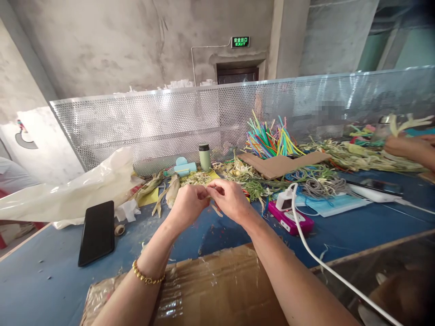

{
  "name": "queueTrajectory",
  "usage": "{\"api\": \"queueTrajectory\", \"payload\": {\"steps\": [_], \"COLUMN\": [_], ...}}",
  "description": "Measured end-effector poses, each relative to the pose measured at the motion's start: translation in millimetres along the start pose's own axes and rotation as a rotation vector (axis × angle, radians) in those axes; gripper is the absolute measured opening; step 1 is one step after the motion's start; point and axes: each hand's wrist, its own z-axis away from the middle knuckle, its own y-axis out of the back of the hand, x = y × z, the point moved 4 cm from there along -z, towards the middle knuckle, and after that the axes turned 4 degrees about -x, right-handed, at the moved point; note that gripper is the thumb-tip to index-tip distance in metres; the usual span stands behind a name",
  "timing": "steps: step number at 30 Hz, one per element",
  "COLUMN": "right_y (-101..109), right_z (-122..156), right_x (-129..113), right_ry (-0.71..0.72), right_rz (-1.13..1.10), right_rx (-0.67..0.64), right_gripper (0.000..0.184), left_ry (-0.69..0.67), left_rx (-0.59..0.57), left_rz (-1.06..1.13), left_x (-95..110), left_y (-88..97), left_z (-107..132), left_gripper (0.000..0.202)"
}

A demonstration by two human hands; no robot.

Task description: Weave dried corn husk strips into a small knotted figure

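Note:
My left hand (189,200) and my right hand (231,199) meet above the blue table, both closed, with their fingertips pinched together. A narrow pale strip of corn husk (216,210) hangs just below the fingers; the part between the fingertips is hidden. Left of my left hand lies a bundled dry corn husk (173,191). Beyond the hands, loose husk scraps (234,170) and a green fibrous tangle (253,188) are spread out. Under my forearms is a brown cardboard box (217,285) with clear tape.
At left are a black phone (98,233), a tape roll (119,230) and plastic sheeting (84,192). A green tumbler (204,157), coloured pipe cleaners (268,138) and cardboard (282,165) stand behind. A magenta power strip (292,219) trails a white cable; a co-worker's hand (408,148) holds husk at right.

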Motion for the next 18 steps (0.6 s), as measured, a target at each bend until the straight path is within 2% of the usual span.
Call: {"api": "queueTrajectory", "payload": {"steps": [3, 6, 11, 18], "right_y": [4, 7, 5, 6], "right_z": [-1, -4, -7, -4], "right_x": [-1, 4, 12, 5], "right_ry": [0.051, 0.068, 0.068, 0.084], "right_rz": [0.070, 0.027, -0.185, -0.150], "right_rx": [0.045, 0.098, 0.051, 0.102], "right_gripper": [0.013, 0.011, 0.008, 0.008], "left_ry": [-0.020, -0.054, -0.059, -0.033], "left_rx": [-0.028, -0.072, -0.154, -0.187], "left_rz": [-0.013, -0.053, -0.119, -0.067], "left_x": [1, 3, 8, 10], "left_y": [-0.6, -2.4, -6.4, -5.3], "left_z": [0, 0, 2, 5], "left_gripper": [0.016, 0.012, 0.009, 0.010]}}
